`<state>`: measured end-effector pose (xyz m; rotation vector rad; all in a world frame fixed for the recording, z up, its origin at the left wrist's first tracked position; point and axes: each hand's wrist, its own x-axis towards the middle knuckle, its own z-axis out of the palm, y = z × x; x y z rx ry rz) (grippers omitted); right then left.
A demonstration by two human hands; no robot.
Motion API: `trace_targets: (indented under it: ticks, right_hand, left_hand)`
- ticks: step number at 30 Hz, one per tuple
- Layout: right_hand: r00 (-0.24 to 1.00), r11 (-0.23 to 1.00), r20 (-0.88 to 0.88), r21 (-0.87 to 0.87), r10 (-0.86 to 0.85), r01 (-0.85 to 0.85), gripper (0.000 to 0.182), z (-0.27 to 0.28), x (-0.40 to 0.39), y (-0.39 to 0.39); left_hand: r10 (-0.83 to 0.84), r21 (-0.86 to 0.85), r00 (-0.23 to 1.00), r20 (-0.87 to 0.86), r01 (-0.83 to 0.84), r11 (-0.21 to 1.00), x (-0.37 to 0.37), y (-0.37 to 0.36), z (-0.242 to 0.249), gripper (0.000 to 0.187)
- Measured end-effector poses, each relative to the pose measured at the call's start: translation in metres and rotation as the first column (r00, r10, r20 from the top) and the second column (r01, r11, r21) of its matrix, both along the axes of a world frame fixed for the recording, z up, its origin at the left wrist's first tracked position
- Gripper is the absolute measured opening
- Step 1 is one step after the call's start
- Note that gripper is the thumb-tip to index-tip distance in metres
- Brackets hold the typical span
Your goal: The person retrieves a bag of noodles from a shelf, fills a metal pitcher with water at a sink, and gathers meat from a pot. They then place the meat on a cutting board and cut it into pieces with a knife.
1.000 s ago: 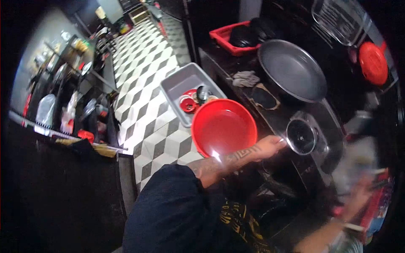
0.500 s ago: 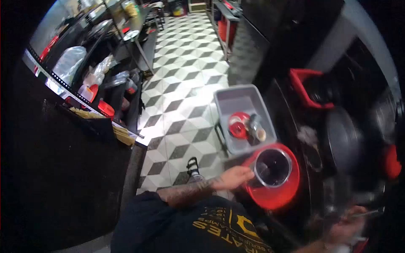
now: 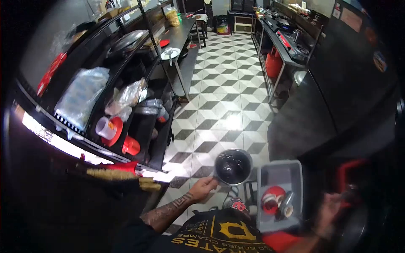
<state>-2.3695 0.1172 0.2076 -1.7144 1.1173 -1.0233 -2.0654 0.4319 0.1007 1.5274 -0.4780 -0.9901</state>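
My left hand [image 3: 204, 188] is closed round the handle of a round metal saucepan [image 3: 233, 167] with a pale rim. Its inside looks dark and shiny; I cannot make out whether there is liquid in it. The pan is held over the tiled floor, just left of a grey plastic tub [image 3: 298, 181]. At the lower right, my right hand [image 3: 329, 211] is smeared by motion, near a blurred red-edged container [image 3: 342, 177]. Whether its fingers hold the dark shape beside them cannot be told.
Inside the tub lie a red round item [image 3: 270, 198] and several cylindrical things. A black shelf rack [image 3: 141, 67] with bags and red containers stands at left. A counter with a stove [image 3: 291, 48] is at far right. The tiled floor [image 3: 230, 101] runs between them.
My left hand has carried the saucepan leftward, from above the red bucket to over the floor. The view has turned right and lifted along the aisle. My right hand has moved up.
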Motion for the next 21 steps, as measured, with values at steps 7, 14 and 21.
trace_targets:
  ticks: [7,14,21]
  right_hand:
    - [0.977,0.975,0.002,0.056,0.214,-0.213,0.015,-0.032,0.246,-0.113]
    - [0.908,0.911,-0.143,-0.074,0.393,-0.406,0.028,-0.025,0.537,-0.219]
    - [0.689,0.891,-0.621,0.035,0.374,-0.452,0.034,-0.197,0.767,-0.34]
  left_hand:
    - [0.388,-0.055,0.915,-0.109,-0.396,0.917,0.176,-0.072,0.004,0.031]
    - [0.63,-0.153,0.753,-0.19,-0.656,0.739,0.337,-0.144,0.024,0.023]
    - [0.628,-0.204,0.741,-0.237,-0.67,0.714,0.532,-0.206,-0.024,0.021]
